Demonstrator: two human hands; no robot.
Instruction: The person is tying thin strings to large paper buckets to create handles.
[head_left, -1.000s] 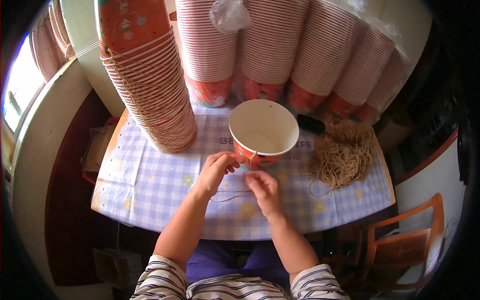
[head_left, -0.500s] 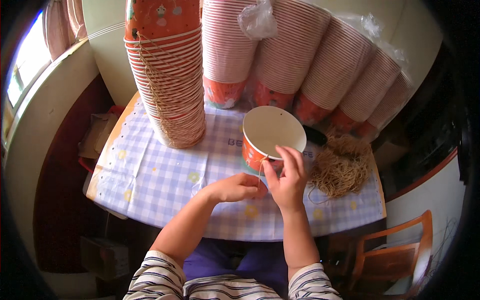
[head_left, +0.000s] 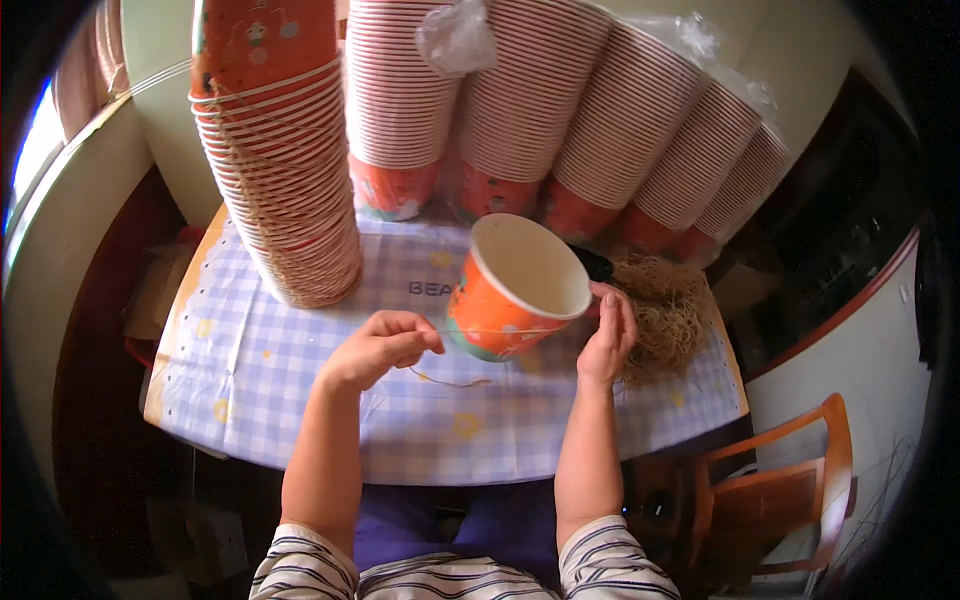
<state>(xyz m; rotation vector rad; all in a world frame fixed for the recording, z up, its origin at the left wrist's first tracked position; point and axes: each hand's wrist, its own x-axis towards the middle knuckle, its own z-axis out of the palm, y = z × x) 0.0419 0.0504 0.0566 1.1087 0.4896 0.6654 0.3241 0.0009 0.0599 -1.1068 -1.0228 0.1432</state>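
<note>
An orange paper bucket (head_left: 505,320) with a white inside stands tilted in front of me on the table. My left hand (head_left: 385,345) pinches a thin twine (head_left: 475,332), drawn taut from the fingertips across the front of the bucket towards its right side. The loose tail of the twine hangs below the left fingers, over the tablecloth. At the bucket's right side, my right hand (head_left: 610,335) is closed on its wall just under the rim, with some fingers hidden behind it. Where the twine joins the bucket cannot be made out.
A tall stack of buckets strung with twine (head_left: 280,190) stands at the left. Several plastic-wrapped bucket stacks (head_left: 530,90) line the back. A heap of tan twine (head_left: 665,330) lies right of the bucket on the checked tablecloth (head_left: 300,400). A wooden chair (head_left: 770,500) is at the lower right.
My left hand has moved left, pulling the twine taut. My right hand has left the front rim for the bucket's right side. The bucket is now tilted, and the whole view has shifted.
</note>
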